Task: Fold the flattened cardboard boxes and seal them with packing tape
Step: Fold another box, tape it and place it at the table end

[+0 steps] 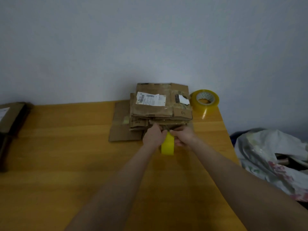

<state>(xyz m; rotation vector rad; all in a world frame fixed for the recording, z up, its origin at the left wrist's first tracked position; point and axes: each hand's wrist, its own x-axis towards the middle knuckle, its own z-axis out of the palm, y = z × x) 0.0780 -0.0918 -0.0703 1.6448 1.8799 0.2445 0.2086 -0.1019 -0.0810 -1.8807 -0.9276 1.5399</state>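
Observation:
A stack of flattened cardboard boxes (160, 105) lies at the back of the wooden table (75, 147), against the wall. A white shipping label sits on the top box. A yellow roll of packing tape (167, 145) stands on edge just in front of the stack. My right hand (184, 137) grips the roll from the right. My left hand (154, 135) is curled at the roll's top left, against the stack's front edge; its fingertips are hidden, so what they pinch is unclear.
A second, larger tape roll (205, 101) lies at the table's back right corner. A dark cardboard box (10, 120) sits at the left edge. Crumpled floral fabric (275, 157) is heaped beyond the table's right edge.

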